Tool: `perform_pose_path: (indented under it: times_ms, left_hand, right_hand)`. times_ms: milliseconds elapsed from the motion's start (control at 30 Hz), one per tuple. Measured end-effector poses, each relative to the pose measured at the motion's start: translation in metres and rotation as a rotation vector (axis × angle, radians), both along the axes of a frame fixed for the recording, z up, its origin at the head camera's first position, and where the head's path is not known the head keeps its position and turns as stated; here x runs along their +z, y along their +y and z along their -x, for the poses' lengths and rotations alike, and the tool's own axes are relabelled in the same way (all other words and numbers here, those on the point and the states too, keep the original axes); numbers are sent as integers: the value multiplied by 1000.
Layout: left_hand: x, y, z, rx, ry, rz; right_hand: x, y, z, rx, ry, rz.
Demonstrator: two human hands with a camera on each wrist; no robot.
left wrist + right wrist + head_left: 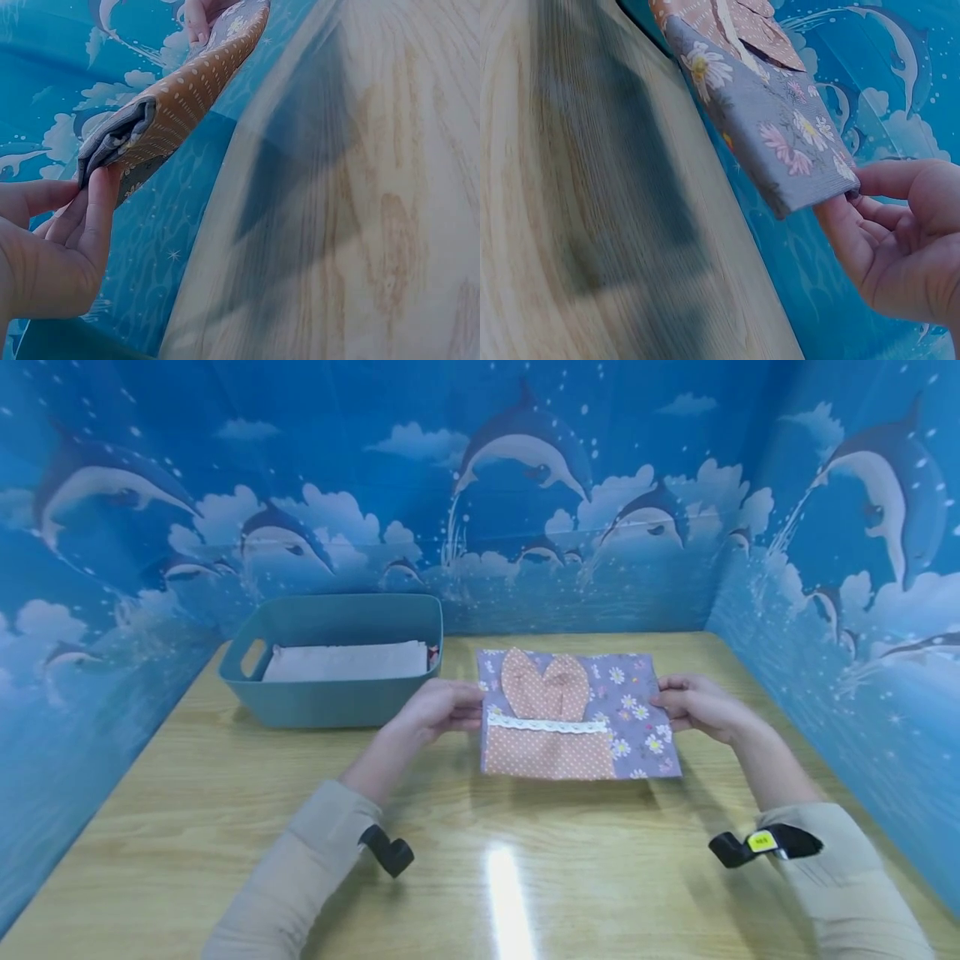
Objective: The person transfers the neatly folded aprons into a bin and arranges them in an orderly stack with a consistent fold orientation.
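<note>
A folded purple daisy-print cloth point(641, 747) is held up above the table, its shadow falling below. On its face are a peach polka-dot panel point(551, 754), a white lace strip point(547, 725) and a polka-dot bow-like piece point(543, 687). My left hand point(442, 706) pinches the left edge between thumb and fingers. At the opposite edge, my right hand point(701, 706) pinches the cloth. Several folded layers show at the end beside the left hand point(60, 255) in the left wrist view. The right wrist view has the right hand point(907, 240) gripping one corner.
A teal basket point(322, 704) stands at the back left, holding folded white cloth point(345, 662) and a small reddish item partly hidden at its right end. The wooden table point(225, 810) meets dolphin-printed walls point(420, 485) at the back and sides.
</note>
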State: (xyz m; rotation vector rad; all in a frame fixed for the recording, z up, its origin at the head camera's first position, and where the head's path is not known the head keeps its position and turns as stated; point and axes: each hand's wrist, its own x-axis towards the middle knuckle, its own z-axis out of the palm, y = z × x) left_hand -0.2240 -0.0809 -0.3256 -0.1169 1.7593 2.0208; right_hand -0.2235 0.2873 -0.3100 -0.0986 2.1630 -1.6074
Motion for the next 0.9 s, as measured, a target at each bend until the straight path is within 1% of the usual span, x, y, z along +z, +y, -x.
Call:
perform_pose_path:
  times_ms: [167, 333, 567, 733, 833, 900]
  left_hand:
    - [6, -6, 0, 11, 9, 1]
    - [11, -13, 1, 15, 15, 28]
    - [13, -21, 3, 22, 43, 40]
    - [17, -27, 2, 41, 35, 73]
    - [19, -30, 2, 56, 22, 61]
    - [21, -33, 2, 63, 22, 36]
  right_hand:
    - [1, -6, 4, -14, 12, 7]
    - [1, -13, 7, -28, 6, 51]
    - [2, -22, 10, -45, -20, 124]
    - [4, -29, 11, -55, -37, 165]
    - [6, -34, 12, -59, -42, 179]
    - [7, -37, 12, -61, -38, 181]
